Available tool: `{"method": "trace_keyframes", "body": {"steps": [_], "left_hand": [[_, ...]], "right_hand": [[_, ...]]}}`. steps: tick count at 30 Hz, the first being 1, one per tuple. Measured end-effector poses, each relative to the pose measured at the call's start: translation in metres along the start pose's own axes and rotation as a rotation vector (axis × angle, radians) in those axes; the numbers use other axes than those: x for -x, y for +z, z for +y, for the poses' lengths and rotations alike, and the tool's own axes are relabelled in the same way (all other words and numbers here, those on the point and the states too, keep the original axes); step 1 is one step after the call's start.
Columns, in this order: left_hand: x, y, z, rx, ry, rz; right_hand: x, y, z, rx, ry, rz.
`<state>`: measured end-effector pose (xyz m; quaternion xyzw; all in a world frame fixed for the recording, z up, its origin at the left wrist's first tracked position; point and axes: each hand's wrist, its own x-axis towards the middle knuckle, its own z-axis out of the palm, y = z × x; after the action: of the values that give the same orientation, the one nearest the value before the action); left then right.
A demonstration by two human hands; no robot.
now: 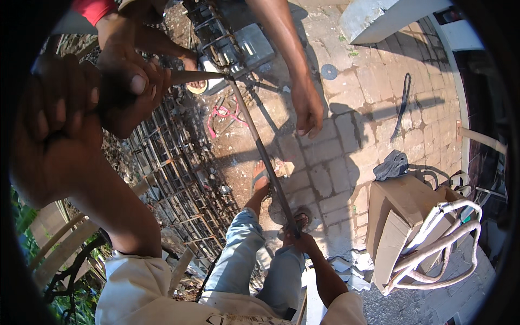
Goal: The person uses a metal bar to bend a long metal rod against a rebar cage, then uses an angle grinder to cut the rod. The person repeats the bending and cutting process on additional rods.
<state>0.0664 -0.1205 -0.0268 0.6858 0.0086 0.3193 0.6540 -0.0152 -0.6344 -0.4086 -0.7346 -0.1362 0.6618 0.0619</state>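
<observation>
My left hand [65, 114] is closed around a dark metal bar [189, 75] at the upper left, beside a co-worker's hand [135, 86] gripping the same bar. It runs right to a junction on a cluster of rebar at a pale grey block [252, 46]. From there a long steel rod [254, 130] slopes down toward me, and my right hand [300, 241] is closed on its lower end, just in front of my legs. Another bare hand [309, 111], fingers loosely curled, hangs beside the rod on the right.
Rebar cages [168, 162] lie along the left on rubble. Pink straps [222, 116] lie on the ground. Right, on brick paving [374, 97], are a cardboard box [395, 200], pale coiled tubing [444, 249], dark cloth [390, 165], a grey disc [329, 71] and a black strap [403, 103].
</observation>
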Motion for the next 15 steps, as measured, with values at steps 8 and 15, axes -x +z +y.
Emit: {"method": "trace_keyframes", "body": {"steps": [8,15], "left_hand": [[0.072,-0.005,0.006,-0.087,0.018,0.178],[0.099,0.024,0.001,-0.163,0.088,0.174]], "right_hand": [[0.003,0.014,0.023,0.065,-0.104,0.151],[-0.015,0.009,0.040,-0.487,-0.110,-0.262]]}}
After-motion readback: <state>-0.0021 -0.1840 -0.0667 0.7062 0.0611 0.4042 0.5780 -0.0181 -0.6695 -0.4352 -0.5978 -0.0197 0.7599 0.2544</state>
